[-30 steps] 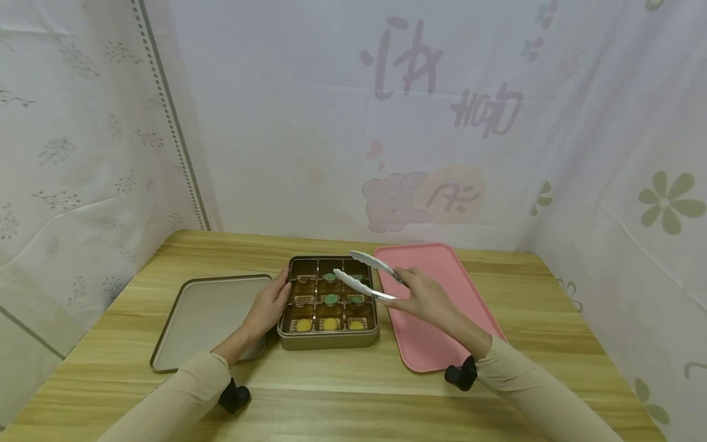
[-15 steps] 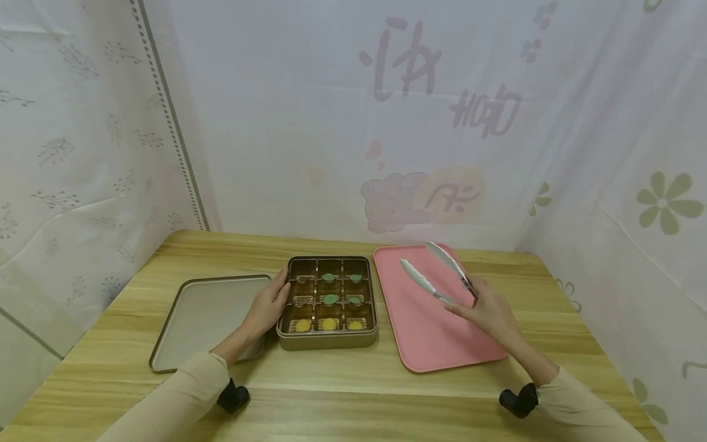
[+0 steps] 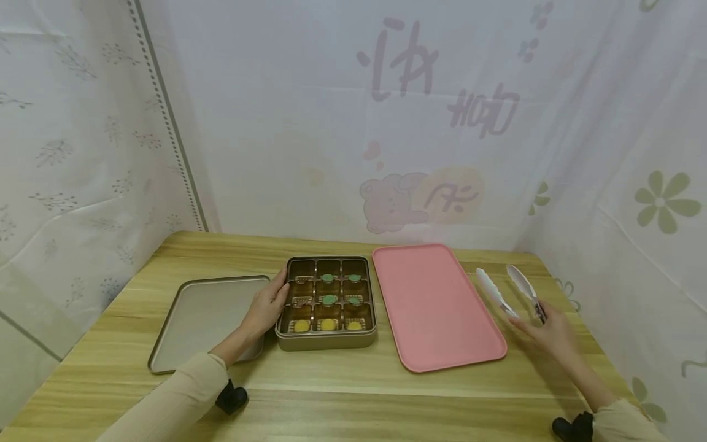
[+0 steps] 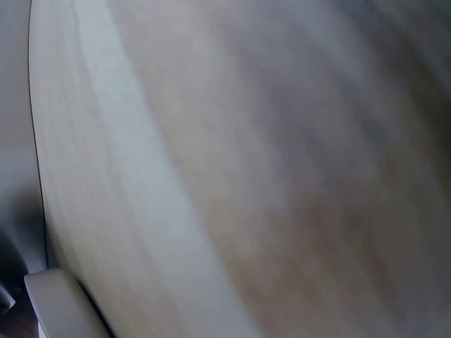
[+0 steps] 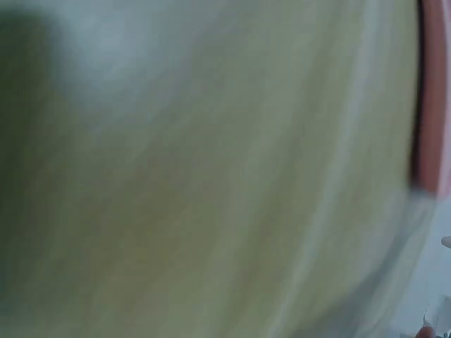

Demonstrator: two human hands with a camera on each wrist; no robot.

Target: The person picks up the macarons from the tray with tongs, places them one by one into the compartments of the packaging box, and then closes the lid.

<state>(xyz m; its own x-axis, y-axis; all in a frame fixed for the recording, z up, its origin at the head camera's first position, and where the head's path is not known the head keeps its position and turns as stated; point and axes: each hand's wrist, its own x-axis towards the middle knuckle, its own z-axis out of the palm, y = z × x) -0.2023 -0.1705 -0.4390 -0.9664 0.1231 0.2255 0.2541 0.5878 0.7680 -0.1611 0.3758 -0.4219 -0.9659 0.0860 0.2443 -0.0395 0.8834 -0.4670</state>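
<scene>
A gold tin point(image 3: 326, 341) stands mid-table, its insert split into several compartments. Yellow round pieces point(image 3: 328, 325) lie along the front row; green round pieces point(image 3: 329, 299) occupy the middle and right columns behind them. No piece shows in the two rear left compartments. My left hand point(image 3: 266, 310) rests against the tin's left side, fingers extended along its wall. Over the table's right part, my right hand point(image 3: 552, 334) holds metal tongs point(image 3: 521, 283) with their arms spread and nothing between the tips. The wrist views show mostly blurred tabletop.
A pink tray point(image 3: 436, 307) lies right of the tin, between it and the tongs. Left of the tin is a flat gold lid point(image 3: 212, 316), partly behind my left forearm. Patterned curtains point(image 3: 309, 123) enclose the wooden table point(image 3: 353, 405) at the back and sides.
My right hand has carried the tongs from above the tin, across the pink tray, to the table's right side. My left hand has stayed at the tin.
</scene>
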